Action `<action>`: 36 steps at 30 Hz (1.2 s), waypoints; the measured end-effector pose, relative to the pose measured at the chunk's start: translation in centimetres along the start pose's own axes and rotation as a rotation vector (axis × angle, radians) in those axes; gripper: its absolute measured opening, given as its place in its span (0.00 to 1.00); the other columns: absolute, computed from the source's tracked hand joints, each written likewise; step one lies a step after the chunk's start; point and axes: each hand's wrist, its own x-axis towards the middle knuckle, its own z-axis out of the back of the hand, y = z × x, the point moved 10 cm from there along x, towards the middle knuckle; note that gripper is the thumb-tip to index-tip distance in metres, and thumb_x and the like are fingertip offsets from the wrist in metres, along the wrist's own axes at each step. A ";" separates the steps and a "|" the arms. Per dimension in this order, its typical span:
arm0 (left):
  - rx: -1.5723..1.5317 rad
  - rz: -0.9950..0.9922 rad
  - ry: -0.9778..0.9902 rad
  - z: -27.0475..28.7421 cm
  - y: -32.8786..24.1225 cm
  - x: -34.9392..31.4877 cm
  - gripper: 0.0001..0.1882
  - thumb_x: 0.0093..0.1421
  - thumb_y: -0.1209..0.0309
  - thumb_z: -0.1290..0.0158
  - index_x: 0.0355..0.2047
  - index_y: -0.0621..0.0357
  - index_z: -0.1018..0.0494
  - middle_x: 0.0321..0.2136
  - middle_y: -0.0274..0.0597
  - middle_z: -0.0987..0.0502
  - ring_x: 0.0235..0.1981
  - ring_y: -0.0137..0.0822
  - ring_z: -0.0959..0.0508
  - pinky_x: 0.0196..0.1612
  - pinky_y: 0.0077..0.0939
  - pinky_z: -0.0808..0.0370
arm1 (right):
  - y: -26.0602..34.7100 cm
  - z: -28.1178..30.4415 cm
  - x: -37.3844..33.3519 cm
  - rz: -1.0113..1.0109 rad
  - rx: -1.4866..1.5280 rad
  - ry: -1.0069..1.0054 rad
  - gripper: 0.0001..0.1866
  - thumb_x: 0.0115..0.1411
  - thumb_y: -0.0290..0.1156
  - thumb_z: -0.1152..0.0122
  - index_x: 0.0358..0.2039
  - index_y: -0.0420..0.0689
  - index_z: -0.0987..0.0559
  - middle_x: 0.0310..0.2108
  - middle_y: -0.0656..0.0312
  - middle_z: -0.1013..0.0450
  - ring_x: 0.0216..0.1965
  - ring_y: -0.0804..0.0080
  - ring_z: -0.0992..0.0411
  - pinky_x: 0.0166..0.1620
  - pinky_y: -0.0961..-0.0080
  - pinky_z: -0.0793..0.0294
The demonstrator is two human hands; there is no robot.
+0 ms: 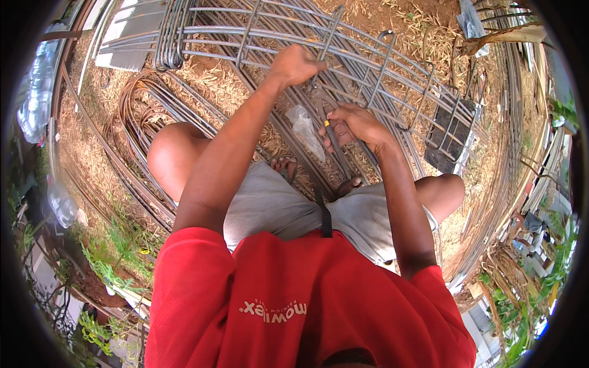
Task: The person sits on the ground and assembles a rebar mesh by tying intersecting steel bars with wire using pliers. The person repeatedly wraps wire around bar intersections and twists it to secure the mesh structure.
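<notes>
A long rebar cage (211, 29), made of straight bars with bent stirrups, stretches across the far side in front of me. My left hand (297, 65) is closed at the cage's near edge, its fingertips pinched beside a stirrup; what they hold is too small to make out. Below and to the right, my right hand (358, 127) grips a pair of pincers (337, 147) with dark handles and a yellow band. The pincers' head points up toward the cage, close to my left fingertips. Part of one handle is hidden behind the right fingers.
Bundles of loose rebar (251, 86) run beneath the cage, and bent rods (132, 98) curve at the left. A clear plastic bag (304, 130) lies between my feet and the cage. A dark slab (446, 138) sits under the cage's right end. Dry leaves cover the ground.
</notes>
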 end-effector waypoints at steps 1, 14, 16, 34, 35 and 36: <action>0.009 0.004 -0.005 0.0 -0.1 0.0 0.26 0.58 0.47 0.31 0.26 0.62 0.12 0.21 0.57 0.17 0.27 0.50 0.17 0.44 0.47 0.18 | -0.2 0.0 0.1 -0.001 -0.005 -0.024 0.15 0.77 0.38 0.44 0.51 0.38 0.28 0.38 0.50 0.18 0.30 0.60 0.17 0.36 0.60 0.12; -0.048 0.034 -0.043 -0.3 -0.3 -0.5 0.28 0.58 0.46 0.31 0.20 0.63 0.15 0.18 0.58 0.20 0.24 0.53 0.19 0.39 0.49 0.22 | -3.7 -4.3 1.8 0.126 0.276 -0.250 0.23 0.80 0.51 0.46 0.47 0.39 0.26 0.28 0.58 0.24 0.24 0.67 0.22 0.29 0.64 0.17; -0.021 0.004 -0.059 0.1 -0.6 -0.5 0.29 0.58 0.46 0.31 0.21 0.64 0.15 0.19 0.59 0.20 0.25 0.54 0.18 0.38 0.49 0.22 | -3.6 -5.4 1.6 0.106 0.431 -0.154 0.21 0.81 0.49 0.46 0.52 0.39 0.25 0.31 0.57 0.22 0.27 0.65 0.20 0.33 0.63 0.14; -0.003 -0.025 -0.038 0.2 -0.6 -0.6 0.26 0.59 0.49 0.31 0.24 0.63 0.14 0.20 0.58 0.19 0.26 0.53 0.17 0.42 0.50 0.21 | -1.5 -3.3 0.4 0.184 -0.076 -0.208 0.21 0.73 0.37 0.33 0.55 0.35 0.30 0.30 0.55 0.21 0.24 0.67 0.20 0.27 0.66 0.17; -0.023 -0.036 -0.056 0.3 -0.7 -0.7 0.26 0.59 0.49 0.31 0.24 0.64 0.14 0.20 0.58 0.19 0.27 0.53 0.17 0.42 0.50 0.21 | -1.5 -3.8 0.9 0.221 -0.091 -0.238 0.21 0.71 0.34 0.31 0.53 0.35 0.30 0.29 0.56 0.21 0.23 0.68 0.21 0.26 0.66 0.19; -0.047 -0.043 -0.064 0.3 -0.8 -0.7 0.27 0.59 0.49 0.31 0.23 0.65 0.14 0.20 0.59 0.19 0.27 0.53 0.17 0.42 0.50 0.21 | -1.8 -4.0 1.3 0.216 -0.112 -0.286 0.21 0.69 0.31 0.28 0.52 0.35 0.30 0.27 0.57 0.22 0.22 0.69 0.21 0.24 0.66 0.20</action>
